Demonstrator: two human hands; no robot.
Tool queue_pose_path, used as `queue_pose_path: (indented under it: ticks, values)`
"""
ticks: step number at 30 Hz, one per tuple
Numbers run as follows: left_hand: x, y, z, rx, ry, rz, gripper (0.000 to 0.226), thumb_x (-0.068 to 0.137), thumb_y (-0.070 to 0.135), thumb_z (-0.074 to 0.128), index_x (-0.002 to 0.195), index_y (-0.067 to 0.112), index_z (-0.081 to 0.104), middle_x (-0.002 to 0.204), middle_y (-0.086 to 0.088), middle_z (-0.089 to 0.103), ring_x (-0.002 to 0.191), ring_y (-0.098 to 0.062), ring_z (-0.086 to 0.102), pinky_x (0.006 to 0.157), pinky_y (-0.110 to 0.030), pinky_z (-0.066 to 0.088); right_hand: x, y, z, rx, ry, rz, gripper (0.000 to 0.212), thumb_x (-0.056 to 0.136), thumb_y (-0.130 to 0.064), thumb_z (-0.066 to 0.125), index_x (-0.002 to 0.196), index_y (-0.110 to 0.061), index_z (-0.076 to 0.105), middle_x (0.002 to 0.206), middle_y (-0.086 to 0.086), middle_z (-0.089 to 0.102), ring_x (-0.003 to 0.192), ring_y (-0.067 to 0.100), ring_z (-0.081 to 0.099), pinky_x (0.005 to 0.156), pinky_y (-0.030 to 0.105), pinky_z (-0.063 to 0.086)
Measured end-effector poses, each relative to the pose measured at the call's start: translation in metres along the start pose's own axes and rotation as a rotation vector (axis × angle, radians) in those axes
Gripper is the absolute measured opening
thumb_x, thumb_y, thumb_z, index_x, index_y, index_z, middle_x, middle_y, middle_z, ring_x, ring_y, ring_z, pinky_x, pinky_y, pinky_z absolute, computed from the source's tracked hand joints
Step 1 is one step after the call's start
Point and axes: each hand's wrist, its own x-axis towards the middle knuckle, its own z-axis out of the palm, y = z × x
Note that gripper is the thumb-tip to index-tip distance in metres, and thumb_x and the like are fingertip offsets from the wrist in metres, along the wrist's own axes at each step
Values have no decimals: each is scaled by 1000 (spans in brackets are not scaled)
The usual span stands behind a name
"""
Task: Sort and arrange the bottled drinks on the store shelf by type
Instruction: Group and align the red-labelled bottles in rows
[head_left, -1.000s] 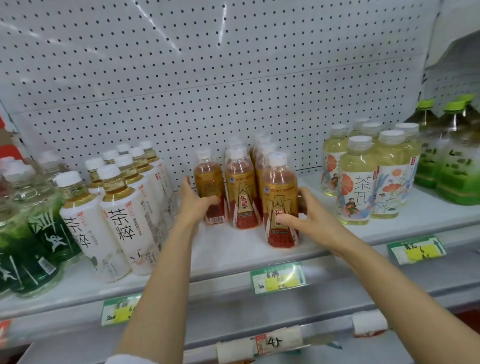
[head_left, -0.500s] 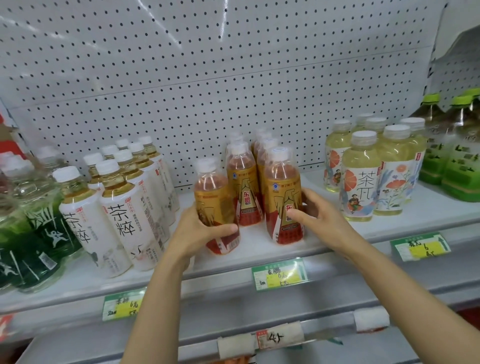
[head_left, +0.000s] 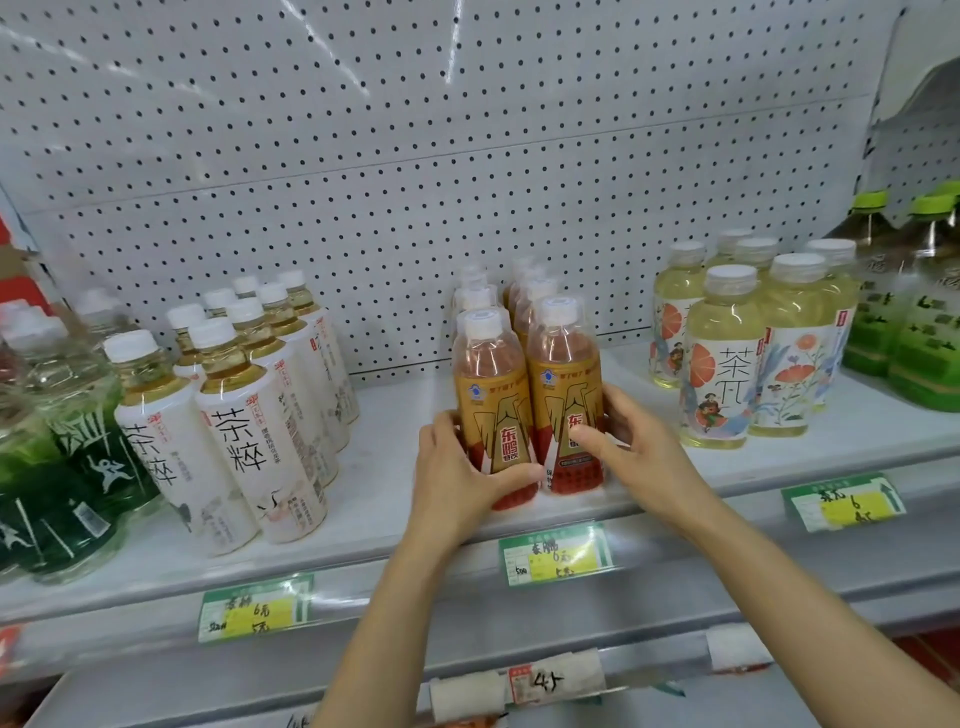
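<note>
Head view: the left hand (head_left: 457, 478) has drawn an orange-labelled clear plastic drink bottle (head_left: 491, 410) forward, its fingers gripping it, touching the matching front bottle (head_left: 566, 400) held by the right hand (head_left: 639, 452). Both rows now look level at the front. The white metal shelf (head_left: 395, 525) stands before grey pegboard (head_left: 467, 156).

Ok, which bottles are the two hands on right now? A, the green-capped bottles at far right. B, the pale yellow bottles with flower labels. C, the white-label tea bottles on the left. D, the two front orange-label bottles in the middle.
D: the left hand grips one front orange-label bottle and the right hand grips its neighbour.
</note>
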Motion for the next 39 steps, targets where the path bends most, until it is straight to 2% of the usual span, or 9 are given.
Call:
queue_pose_path:
  ticks: [5, 11, 15, 18, 21, 26, 32, 35, 39]
  values:
    - [2, -12, -13, -219, -95, 37, 69, 68, 29, 91, 128, 27, 57, 125, 11, 64, 116, -9, 61, 95, -27, 51, -8, 6, -1, 32, 1, 33, 76, 87, -26, 75, 151, -31, 35, 146, -14, 51, 135, 2, 45, 113, 33, 40]
    - [1, -9, -16, -261, -95, 56, 68, 66, 25, 91, 127, 28, 61, 116, 15, 72, 106, 5, 64, 98, -31, 55, -8, 3, 7, 52, -42, 29, 66, 91, -8, 67, 148, -28, 41, 125, -15, 67, 116, 1, 62, 98, 21, 50]
    - [15, -10, -28, -428, -95, 69, 100, 69, 63, 75, 154, 43, 27, 157, 18, 35, 140, 3, 36, 114, -30, 34, 6, -7, -3, 170, -1, 60, 69, 92, -56, 51, 154, -34, 28, 154, -15, 40, 138, 1, 40, 110, 23, 40]
    - [44, 7, -29, -692, -118, -32, 82, 83, 81, 43, 155, 47, 23, 165, 14, 21, 151, -9, 21, 123, -45, 19, 37, -14, 2, 284, 1, 171, 85, 77, -88, 32, 152, -48, 23, 161, -13, 27, 146, 7, 28, 121, 44, 24]
    - [46, 28, -13, -812, -160, -120, 74, 91, 75, 27, 132, 25, 63, 131, -8, 68, 123, -25, 63, 106, -49, 46, 56, -12, 15, 400, -8, 261, 75, 88, -77, 23, 148, -35, 42, 139, 1, 60, 124, 16, 60, 98, 37, 53]
    - [44, 18, -1, -874, -188, -158, 71, 97, 67, 20, 121, 20, 69, 113, -8, 76, 105, -22, 73, 79, -33, 60, 56, -8, 18, 465, 8, 269, 64, 99, -62, 19, 139, -27, 54, 108, -3, 76, 97, 10, 73, 66, 21, 58]
    - [50, 4, -1, -887, -214, -127, 77, 93, 71, 22, 132, 20, 64, 120, -9, 73, 112, -24, 70, 91, -40, 55, 49, -4, 19, 473, -21, 272, 71, 92, -72, 19, 140, -32, 53, 126, -3, 69, 114, 11, 66, 85, 27, 57]
    - [70, 5, -6, -941, -147, -88, 79, 90, 77, 33, 144, 24, 52, 140, -9, 61, 126, -25, 62, 106, -48, 48, 68, -15, 6, 383, 58, 225, 90, 77, -89, 18, 152, -41, 31, 160, -9, 33, 147, 13, 29, 121, 47, 24]
    - [98, 20, -14, -988, -185, -150, 68, 96, 70, 26, 103, 23, 74, 88, 0, 78, 85, -14, 73, 74, -31, 57, 101, -19, 4, 382, 2, 299, 96, 75, -91, 22, 151, -34, 35, 158, 1, 36, 143, 20, 38, 118, 51, 30]
